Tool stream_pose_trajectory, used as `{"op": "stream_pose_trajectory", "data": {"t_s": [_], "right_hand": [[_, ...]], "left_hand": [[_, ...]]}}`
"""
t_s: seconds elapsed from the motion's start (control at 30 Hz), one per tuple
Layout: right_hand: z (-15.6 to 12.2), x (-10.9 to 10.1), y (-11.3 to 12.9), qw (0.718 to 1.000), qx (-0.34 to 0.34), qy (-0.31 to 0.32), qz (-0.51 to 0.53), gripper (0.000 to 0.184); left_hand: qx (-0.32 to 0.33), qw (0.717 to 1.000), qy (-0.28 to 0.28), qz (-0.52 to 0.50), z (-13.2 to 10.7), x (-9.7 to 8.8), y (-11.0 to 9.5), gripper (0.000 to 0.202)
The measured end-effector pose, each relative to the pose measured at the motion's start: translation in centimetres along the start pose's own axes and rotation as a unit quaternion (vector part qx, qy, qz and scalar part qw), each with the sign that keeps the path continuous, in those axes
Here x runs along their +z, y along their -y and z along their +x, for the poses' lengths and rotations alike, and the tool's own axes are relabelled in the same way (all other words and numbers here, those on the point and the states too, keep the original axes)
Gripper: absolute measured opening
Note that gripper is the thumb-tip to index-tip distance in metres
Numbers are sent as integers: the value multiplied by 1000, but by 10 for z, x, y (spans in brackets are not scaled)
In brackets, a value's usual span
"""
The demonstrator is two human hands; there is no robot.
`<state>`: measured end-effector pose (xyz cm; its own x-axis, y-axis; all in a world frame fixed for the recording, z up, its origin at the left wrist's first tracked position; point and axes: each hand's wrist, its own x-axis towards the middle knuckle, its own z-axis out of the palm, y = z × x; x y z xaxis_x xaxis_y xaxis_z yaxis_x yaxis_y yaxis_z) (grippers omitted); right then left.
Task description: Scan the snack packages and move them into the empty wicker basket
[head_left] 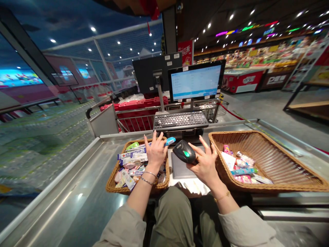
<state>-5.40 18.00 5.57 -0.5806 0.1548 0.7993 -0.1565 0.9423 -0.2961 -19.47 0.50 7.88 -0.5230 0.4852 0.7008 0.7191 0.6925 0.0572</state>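
My left hand (156, 151) is over the right side of the left wicker basket (111, 185), pinching a small blue packet (170, 141) between thumb and fingers. In my right hand (207, 161) is a black barcode scanner (184, 151) with a green light on top, its head pointed left towards the packet. Scanner and packet are close but apart. Beneath my left hand the basket holds several wrapped snacks (132, 160). The larger right wicker basket (290, 171) stands beside my right hand, with several small packaged items (243, 171) at its left end.
A grey flat plate (180, 168) lies between the baskets on the metal counter (95, 171). Behind are a keyboard (181, 119), a lit monitor (196, 82) and a second dark screen (154, 77) seen from behind. Beyond the counter stands a shopping cart (133, 120).
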Motion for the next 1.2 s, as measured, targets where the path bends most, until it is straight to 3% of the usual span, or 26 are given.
{"op": "stream_pose_trajectory", "data": {"t_s": [0.37,0.57,0.9,1.2], "right_hand": [[0,-8,-7,998,37,-46,-39,11],[-3,-19,-21,992,66,-73,-75,26],[-12,-50,-55,974,153,-126,-110,34],[-17,-81,-75,944,251,-182,-110,29]], "left_hand": [[13,1000,-13,-2,3,2,-8,13],[54,998,-13,-17,8,6,-22,14],[150,987,-17,-56,21,26,-68,15],[224,969,-19,-99,32,39,-116,16]]}}
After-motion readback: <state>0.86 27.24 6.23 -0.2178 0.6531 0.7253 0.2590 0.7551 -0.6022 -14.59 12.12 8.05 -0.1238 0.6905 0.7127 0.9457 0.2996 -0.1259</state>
